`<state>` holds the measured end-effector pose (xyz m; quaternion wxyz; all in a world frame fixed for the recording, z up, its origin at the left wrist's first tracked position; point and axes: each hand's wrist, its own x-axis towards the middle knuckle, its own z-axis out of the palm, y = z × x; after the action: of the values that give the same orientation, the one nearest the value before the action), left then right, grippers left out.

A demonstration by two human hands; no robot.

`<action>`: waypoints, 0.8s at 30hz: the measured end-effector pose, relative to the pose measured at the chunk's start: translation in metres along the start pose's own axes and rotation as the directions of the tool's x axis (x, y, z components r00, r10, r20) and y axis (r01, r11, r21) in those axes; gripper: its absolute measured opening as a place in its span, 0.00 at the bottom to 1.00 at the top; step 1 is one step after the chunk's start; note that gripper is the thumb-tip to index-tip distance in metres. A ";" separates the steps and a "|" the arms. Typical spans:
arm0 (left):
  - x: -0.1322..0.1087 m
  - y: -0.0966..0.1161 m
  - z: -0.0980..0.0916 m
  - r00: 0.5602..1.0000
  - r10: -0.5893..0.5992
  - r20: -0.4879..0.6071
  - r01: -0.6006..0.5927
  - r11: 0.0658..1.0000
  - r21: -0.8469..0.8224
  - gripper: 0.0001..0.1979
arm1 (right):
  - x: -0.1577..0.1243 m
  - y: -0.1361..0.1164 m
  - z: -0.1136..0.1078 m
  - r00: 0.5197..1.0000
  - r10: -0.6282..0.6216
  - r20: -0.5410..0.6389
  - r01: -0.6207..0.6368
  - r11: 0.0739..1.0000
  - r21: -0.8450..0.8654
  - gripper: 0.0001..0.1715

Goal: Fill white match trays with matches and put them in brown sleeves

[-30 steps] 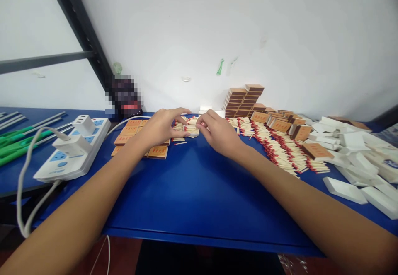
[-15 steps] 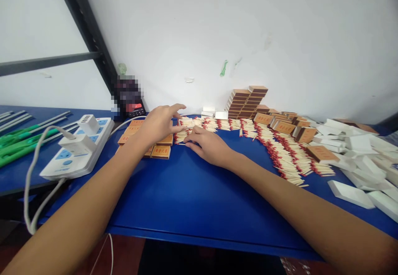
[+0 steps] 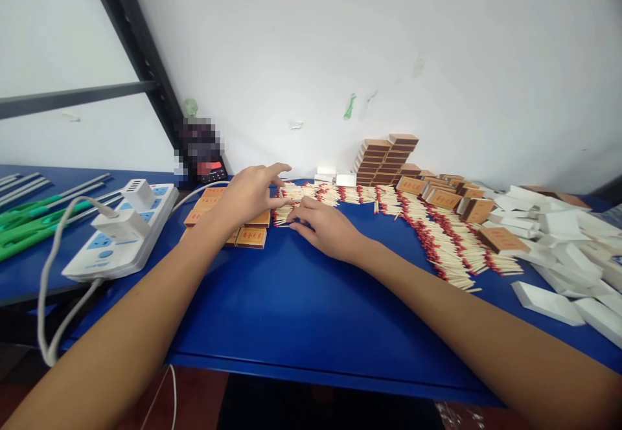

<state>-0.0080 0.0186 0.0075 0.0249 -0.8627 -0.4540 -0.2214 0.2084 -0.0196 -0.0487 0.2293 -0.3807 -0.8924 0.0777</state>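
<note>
My left hand (image 3: 250, 190) reaches over the orange matchboxes (image 3: 251, 237), its thumb and index finger spread apart beside the left end of a row of red-tipped matches (image 3: 294, 192). Nothing shows between those fingers. My right hand (image 3: 324, 226) rests low at the near side of the same matches, fingers curled in and thumb close to them. Its fingertips are among the matchsticks, and what they pinch, if anything, is hidden. The left forearm and hand cover part of the matchboxes.
Matches curve rightward along the blue table (image 3: 301, 313). Stacked matchboxes (image 3: 383, 161) stand against the wall, with loose boxes (image 3: 444, 198) beside them. White inner trays (image 3: 549, 302) pile up at right. A power strip (image 3: 131, 242) with cables and green-handled rods (image 3: 39, 223) lie left.
Almost nothing differs. The right hand's fingers shift very slightly at the edge of the matches; the left hand holds its place.
</note>
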 end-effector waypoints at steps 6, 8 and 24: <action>0.000 0.000 -0.001 1.000 0.001 0.010 -0.001 1.000 0.005 0.31 | 0.000 -0.001 0.000 1.000 0.001 0.000 -0.001 1.000 0.008 0.08; 0.000 -0.001 -0.001 1.000 0.001 0.010 -0.001 1.000 0.008 0.31 | -0.001 -0.001 -0.001 1.000 0.000 -0.003 0.000 1.000 0.019 0.07; 0.000 0.002 0.000 1.000 -0.012 0.017 0.011 0.999 0.032 0.32 | -0.003 0.000 -0.003 1.000 0.003 -0.007 -0.002 0.999 0.051 0.04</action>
<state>-0.0066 0.0171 0.0079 0.0337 -0.8613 -0.4627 -0.2070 0.2111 -0.0218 -0.0469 0.2421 -0.3760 -0.8889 0.0995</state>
